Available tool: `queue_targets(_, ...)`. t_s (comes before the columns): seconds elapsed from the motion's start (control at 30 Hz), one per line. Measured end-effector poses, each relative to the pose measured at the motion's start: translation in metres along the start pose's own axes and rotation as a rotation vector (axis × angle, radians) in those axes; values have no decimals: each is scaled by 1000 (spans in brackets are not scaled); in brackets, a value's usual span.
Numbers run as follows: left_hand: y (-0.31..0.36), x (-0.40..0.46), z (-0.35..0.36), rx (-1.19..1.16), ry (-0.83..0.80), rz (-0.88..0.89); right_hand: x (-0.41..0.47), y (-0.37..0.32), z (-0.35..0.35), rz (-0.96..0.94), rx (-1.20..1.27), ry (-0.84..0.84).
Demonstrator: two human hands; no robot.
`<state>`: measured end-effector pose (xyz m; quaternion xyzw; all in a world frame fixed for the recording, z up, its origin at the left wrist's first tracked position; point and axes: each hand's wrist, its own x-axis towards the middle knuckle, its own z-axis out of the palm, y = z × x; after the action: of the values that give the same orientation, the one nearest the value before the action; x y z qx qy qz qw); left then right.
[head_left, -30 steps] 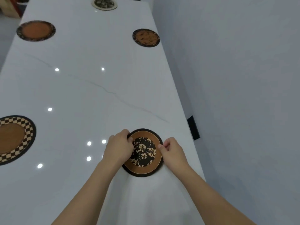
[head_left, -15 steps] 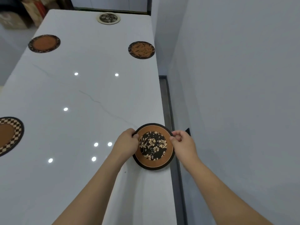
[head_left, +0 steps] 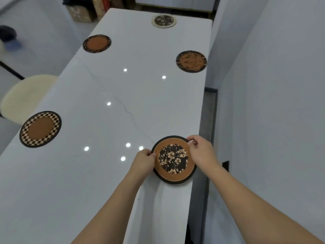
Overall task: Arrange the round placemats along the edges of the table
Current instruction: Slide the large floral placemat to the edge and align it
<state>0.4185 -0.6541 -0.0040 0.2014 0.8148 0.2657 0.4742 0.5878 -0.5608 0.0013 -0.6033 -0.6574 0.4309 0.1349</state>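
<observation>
A round placemat with a black floral centre and brown ring lies flat at the right edge of the long white table. My left hand pinches its left rim and my right hand pinches its upper right rim. Several other round placemats sit along the edges: a checkered one on the left, a plain brown one further up the left side, a dark patterned one on the right, and a pale-rimmed floral one at the far end.
A grey wall runs close along the table's right side with a narrow gap. A cream round stool stands left of the table. Cardboard boxes sit beyond the far left corner.
The floral placemat has slid right until it sits at the table's right edge, both hands keeping hold of its rim. The camera has turned, showing more of the left side and the stool.
</observation>
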Motion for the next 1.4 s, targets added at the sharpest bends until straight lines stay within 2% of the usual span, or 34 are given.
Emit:
queue_targets(0.1, 4, 8, 4, -2, 83, 23, 24, 0, 7, -98, -128, -12)
queue_targets(0.2, 4, 13, 8, 100, 168, 108, 41, 2, 13, -189, -234, 6)
queue_targets(0.33, 4, 20, 11, 160, 183, 160, 60, 6, 13, -333, -431, 66)
queue_targets(0.6, 0, 24, 17, 269, 173, 153, 60, 23, 24, -315, -495, 121)
queue_targets(0.73, -11, 26, 18, 280, 266, 205, 55, 24, 37, -268, -424, 190)
queue_targets(0.87, -27, 26, 22, 414, 409, 391, 48, 22, 44, -210, -319, 241)
queue_targets(1.0, -33, 27, 35, 522, 525, 487, 51, 27, 44, -231, -295, 231)
queue_targets(1.2, -43, 40, 37, 607, 668, 487, 56, 32, 45, -220, -152, 208)
queue_targets(1.33, -42, 43, 37, 578, 661, 450, 55, 35, 40, -225, 26, 142)
queue_targets(1.4, -41, 43, 37, 577, 658, 442, 54, 35, 40, -225, 39, 132)
